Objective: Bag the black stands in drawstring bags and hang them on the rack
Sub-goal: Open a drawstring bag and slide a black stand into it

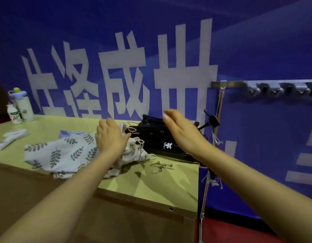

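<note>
Several black stands (157,135) lie in a pile at the back right of the yellow-green table (160,183). A heap of pale drawstring bags with a leaf print (64,155) lies to their left. My left hand (110,137) rests on the bags' right end, fingers spread, with no clear grip on the cloth. My right hand (182,131) hovers flat over the stands, fingers apart, holding nothing. The metal rack (227,84) with grey hooks (274,89) runs along the blue wall to the right, above table height.
A few small metal hooks (161,167) lie on the table in front of the stands. A white brush-like tool (10,138), a tall bottle (22,106) and a small bottle (14,114) stand at the far left. The rack's upright pole (220,106) hugs the table's right edge.
</note>
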Demonstrator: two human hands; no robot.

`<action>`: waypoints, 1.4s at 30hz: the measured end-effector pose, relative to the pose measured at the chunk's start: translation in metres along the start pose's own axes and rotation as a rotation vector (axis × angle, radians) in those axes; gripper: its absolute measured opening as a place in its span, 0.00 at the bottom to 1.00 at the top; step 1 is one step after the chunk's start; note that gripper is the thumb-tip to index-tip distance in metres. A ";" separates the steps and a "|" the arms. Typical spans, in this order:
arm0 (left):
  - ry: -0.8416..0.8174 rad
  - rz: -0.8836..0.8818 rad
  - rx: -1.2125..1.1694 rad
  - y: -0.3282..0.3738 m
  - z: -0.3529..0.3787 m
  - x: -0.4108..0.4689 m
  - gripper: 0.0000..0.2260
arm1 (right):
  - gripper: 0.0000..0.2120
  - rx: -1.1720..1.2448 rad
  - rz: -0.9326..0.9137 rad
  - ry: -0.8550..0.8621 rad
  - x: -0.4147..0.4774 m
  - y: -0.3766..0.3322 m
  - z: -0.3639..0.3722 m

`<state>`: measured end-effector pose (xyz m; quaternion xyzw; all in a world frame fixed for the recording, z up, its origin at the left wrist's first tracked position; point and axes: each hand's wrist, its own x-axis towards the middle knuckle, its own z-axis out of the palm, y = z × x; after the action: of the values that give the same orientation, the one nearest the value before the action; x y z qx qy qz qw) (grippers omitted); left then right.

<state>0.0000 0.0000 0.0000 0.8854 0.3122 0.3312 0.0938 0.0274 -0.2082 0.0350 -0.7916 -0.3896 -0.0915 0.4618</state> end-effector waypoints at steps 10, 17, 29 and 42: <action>-0.100 -0.032 -0.073 -0.034 0.006 0.026 0.09 | 0.19 0.153 0.199 -0.164 0.027 0.012 0.062; 0.195 -0.034 -0.697 -0.003 -0.051 0.032 0.08 | 0.15 0.359 0.228 -0.141 0.045 -0.008 0.073; 0.215 0.112 -0.932 0.057 -0.153 0.000 0.10 | 0.18 0.334 0.076 -0.111 0.015 -0.063 0.024; -0.071 -0.166 -0.759 -0.011 -0.120 -0.076 0.13 | 0.13 0.047 -0.034 -0.504 -0.062 -0.048 0.068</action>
<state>-0.1277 -0.0429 0.0473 0.7704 0.2347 0.3837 0.4519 -0.0633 -0.1732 -0.0025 -0.7719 -0.5076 0.1101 0.3667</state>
